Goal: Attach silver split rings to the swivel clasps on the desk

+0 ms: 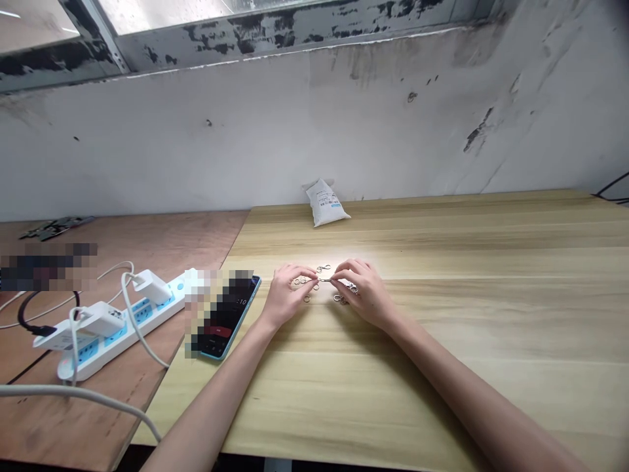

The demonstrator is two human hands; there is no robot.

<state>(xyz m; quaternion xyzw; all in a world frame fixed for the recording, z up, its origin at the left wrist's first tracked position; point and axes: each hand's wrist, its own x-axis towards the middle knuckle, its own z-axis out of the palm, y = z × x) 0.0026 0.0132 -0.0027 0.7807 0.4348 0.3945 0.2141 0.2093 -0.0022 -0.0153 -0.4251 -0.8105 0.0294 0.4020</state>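
Note:
My left hand (287, 295) and my right hand (366, 295) meet fingertip to fingertip low over the pale wood table. Thumb and finger of each are pinched on opposite ends of a small silvery metal clasp (325, 280); its fine shape is too small to make out. Beyond them lies another small metal clasp with a ring (323, 268). Several loose metal rings (307, 299) are by my left fingers. Close under my right hand sits a little cluster of metal clasps (340, 299), partly hidden by the fingers.
A phone (230, 318) lies left of my left forearm. Farther left, a white power strip (132, 324) with plugged-in chargers and cables (135, 328) rests on a brownish board. At the back, a white plastic packet (326, 204) stands near the wall.

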